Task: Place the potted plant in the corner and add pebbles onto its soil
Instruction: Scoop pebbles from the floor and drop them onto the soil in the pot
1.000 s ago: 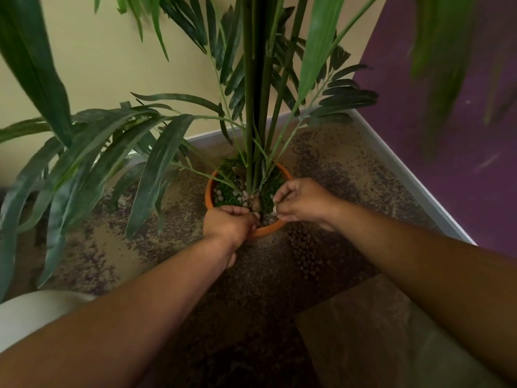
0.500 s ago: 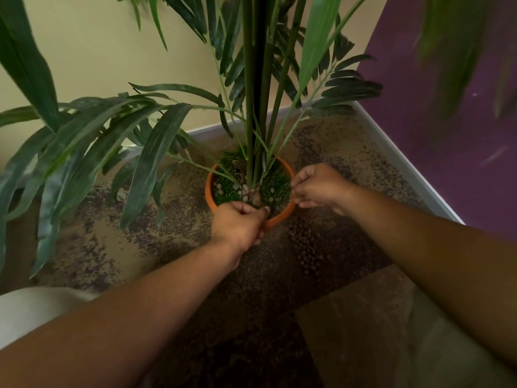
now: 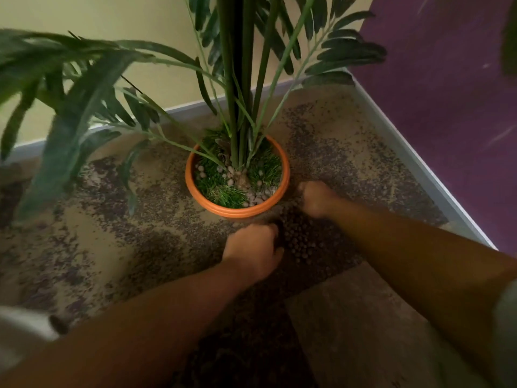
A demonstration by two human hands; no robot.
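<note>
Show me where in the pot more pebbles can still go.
Free: the grass at the pot's left front, between the rim and the stems, and the back right by the far rim. Crowded: pebbles at the front right rim and around the stem base. Both hands, left and right, are outside the pot.

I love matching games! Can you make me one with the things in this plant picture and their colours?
Things:
1. pot
2. wall on the right
3. grass in the pot
4. pebbles in the pot

Colours:
A. purple
B. pale whitish
C. orange
D. green

Pairs: 1-C, 2-A, 3-D, 4-B
</note>
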